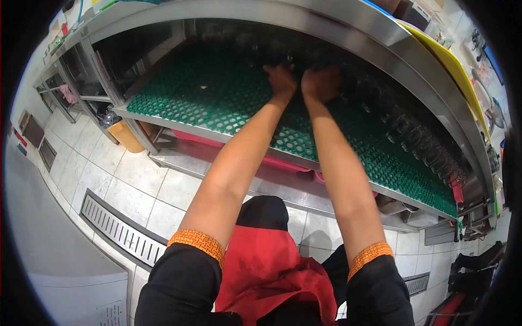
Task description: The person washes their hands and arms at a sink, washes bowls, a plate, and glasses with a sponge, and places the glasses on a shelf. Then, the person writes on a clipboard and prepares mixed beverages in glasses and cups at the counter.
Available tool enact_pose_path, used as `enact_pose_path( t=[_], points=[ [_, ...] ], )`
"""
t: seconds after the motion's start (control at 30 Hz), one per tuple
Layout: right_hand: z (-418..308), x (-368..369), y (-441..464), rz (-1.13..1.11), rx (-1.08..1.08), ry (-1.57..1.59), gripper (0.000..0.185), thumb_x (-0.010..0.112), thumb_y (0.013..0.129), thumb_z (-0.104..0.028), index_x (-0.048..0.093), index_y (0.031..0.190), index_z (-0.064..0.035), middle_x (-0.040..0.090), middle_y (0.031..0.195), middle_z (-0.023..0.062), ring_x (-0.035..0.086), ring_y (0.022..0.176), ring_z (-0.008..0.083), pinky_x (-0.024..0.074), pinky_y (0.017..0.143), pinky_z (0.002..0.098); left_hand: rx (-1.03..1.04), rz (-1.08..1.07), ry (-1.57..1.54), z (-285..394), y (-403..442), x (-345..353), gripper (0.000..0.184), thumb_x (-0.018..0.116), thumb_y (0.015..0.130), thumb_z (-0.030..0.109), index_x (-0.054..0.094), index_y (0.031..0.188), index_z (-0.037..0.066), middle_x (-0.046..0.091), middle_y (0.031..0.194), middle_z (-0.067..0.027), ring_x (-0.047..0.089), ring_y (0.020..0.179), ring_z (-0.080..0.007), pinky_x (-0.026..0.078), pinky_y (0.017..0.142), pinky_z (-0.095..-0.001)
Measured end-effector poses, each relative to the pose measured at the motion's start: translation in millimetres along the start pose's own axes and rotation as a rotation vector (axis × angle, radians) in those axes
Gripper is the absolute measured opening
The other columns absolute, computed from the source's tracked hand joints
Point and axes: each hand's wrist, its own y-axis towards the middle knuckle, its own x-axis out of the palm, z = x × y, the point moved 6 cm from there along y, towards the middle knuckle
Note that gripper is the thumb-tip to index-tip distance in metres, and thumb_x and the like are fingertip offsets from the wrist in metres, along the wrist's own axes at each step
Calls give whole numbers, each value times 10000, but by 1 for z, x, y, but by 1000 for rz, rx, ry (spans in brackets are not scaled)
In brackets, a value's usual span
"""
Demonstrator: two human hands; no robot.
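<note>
A big metal bench [386,41] goes across the view, above a floor of pale tiles [130,168]. Under its top is a shelf, and a green mat [163,103] full of little holes lies on it. The person wears a red apron [261,261]. A long floor drain [122,228] is down on the left, and an orange bucket [126,136] stands near the bench's left end. Both hands reach deep in over the mat, the left hand [283,81] just beside the right hand [322,84]. It is dark and blurry back there (like peeking into a cave), so I cannot tell if the fingers hold anything. Clear glasses [418,138] sit close together along the back and right of the mat, some near the hands. A tiny pale scrap [204,87] lies on the mat's left part.
</note>
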Motion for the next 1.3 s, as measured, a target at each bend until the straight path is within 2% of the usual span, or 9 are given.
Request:
enact_pose_path(
  t=[0.2, 0.3, 0.53, 0.73, 0.83, 0.9, 0.97, 1.2, 1.3],
  points=[
    [17, 100, 12, -597, -398, 672, 347, 489, 873, -343, 621, 890, -22, 637, 928, 218, 606, 921, 340, 455, 804, 447, 276, -134, 47, 3, 20, 21, 256, 631, 823, 298, 704, 905, 67, 625, 923, -251, 549, 981, -444, 465, 862, -469],
    [49, 122, 24, -663, 85, 644, 309, 485, 869, -303, 616, 833, -25, 635, 774, 176, 635, 775, 315, 466, 734, 431, 154, -409, -216, -11, 21, 14, 436, 656, 788, 429, 676, 1001, 49, 599, 1103, -240, 557, 1013, -371, 432, 901, -436],
    [49, 91, 21, -1030, -25, 690, 301, 550, 848, -326, 579, 732, -49, 538, 584, 56, 521, 502, 171, 419, 570, 333, 7, -193, 188, -9, 13, -2, 1066, 679, 626, 673, 304, 1361, -2, 452, 1334, -230, 479, 1203, -348, 262, 1020, -587],
    [98, -158, -26, -1284, -504, 563, 226, 581, 868, -226, 547, 850, -3, 519, 752, 40, 501, 703, 133, 429, 659, 285, -3, -369, 516, 15, 14, -2, 1103, 579, 678, 716, 206, 1417, -13, 463, 1343, -188, 400, 1280, -356, 124, 980, -745],
    [253, -292, -69, -1843, 263, 723, 349, 527, 917, -342, 598, 980, -6, 635, 819, 147, 625, 762, 227, 484, 720, 351, 103, -542, 658, 36, 31, -70, 869, 495, 794, 647, 212, 1460, 167, 400, 1423, -114, 347, 1321, -351, 31, 928, -807],
    [407, -375, -105, -1473, 940, 225, 627, 555, 844, -507, 496, 1186, 15, 619, 984, 236, 625, 909, 343, 484, 806, 476, 212, -243, 874, 8, 69, -114, 717, 497, 795, 598, 424, 1374, 181, 418, 1406, -125, 459, 1228, -378, 14, 892, -836],
    [512, -454, -156, -1023, 732, -326, 493, 540, 910, -422, 510, 1191, -18, 637, 1010, 152, 597, 960, 321, 468, 824, 437, 246, -138, 1000, -53, 111, -109, 787, 549, 758, 609, 398, 1389, 164, 390, 1426, -122, 442, 1239, -386, 25, 888, -839],
    [452, -431, -182, -1337, 517, -661, 570, 530, 891, -492, 497, 1197, -13, 635, 1022, 184, 588, 989, 363, 462, 842, 449, 385, -309, 0, -114, 177, -42, 1117, 717, 543, 665, 310, 1420, 105, 382, 1429, -139, 441, 1238, -386, 131, 1062, -657],
    [458, -429, -182, -1323, 467, -728, 603, 526, 882, -523, 492, 1200, -11, 634, 1027, 197, 584, 1001, 381, 460, 850, 454, 280, -329, 372, -85, 154, -61, 1130, 717, 530, 676, 310, 1411, 95, 423, 1397, -149, 385, 1293, -357, 153, 1094, -583]
  ],
)
